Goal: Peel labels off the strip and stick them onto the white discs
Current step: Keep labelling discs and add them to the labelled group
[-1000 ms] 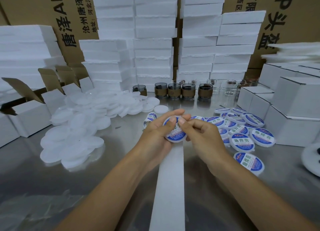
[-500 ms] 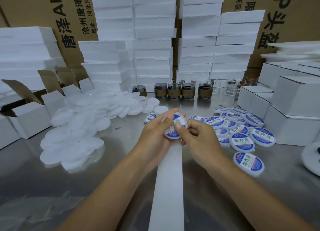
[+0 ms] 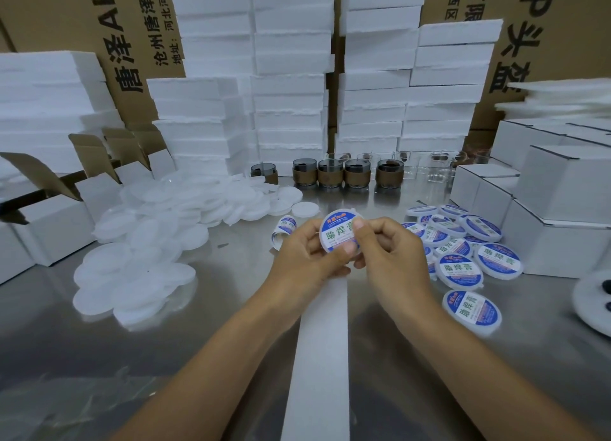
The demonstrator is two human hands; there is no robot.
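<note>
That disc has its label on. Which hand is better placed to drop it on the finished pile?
Right, probably. The right hand pinches the disc, and the labelled pile lies just beside it; the left hand would have to cross over.

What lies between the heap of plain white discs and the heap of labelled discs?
Head view: the left hand and right hand holding one labelled disc, the label roll behind them, and the white strip beneath.
</note>
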